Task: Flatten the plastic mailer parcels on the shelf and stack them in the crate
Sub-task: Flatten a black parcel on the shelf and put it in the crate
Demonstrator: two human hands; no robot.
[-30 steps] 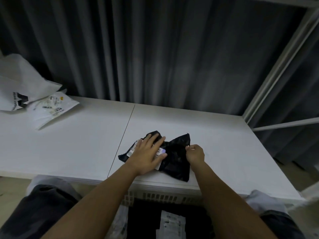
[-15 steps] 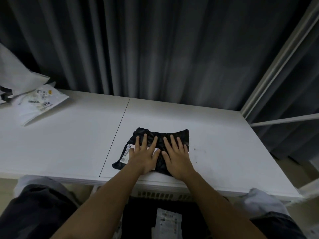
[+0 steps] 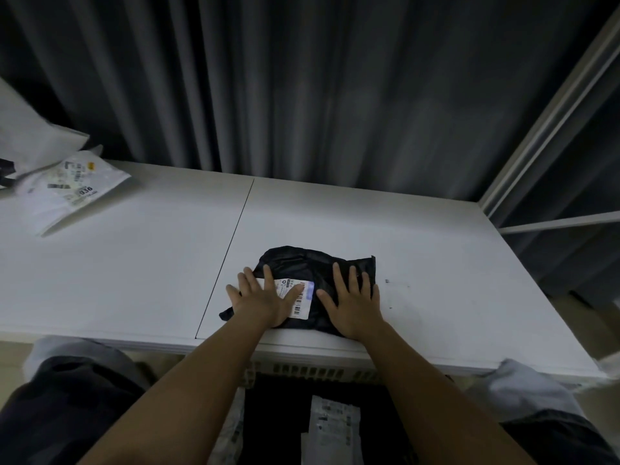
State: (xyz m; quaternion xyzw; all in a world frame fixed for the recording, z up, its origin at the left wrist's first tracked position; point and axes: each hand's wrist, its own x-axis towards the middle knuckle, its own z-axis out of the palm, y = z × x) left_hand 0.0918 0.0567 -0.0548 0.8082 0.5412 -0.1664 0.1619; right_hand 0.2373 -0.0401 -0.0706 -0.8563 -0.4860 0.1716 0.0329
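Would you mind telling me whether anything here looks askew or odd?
Nothing is damaged or spilled. The crumpled black plastic mailer lies skewed to the white shelf edge under both flat hands, and two white mailers lie loosely overlapped at far left.

Mailer (image 3: 295,263) on shelf (image 3: 134,263), near front edge; crate (image 3: 312,370) below.

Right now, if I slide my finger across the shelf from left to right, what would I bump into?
White labelled mailer → left hand → shipping label → right hand, both hands pressing the black mailer.
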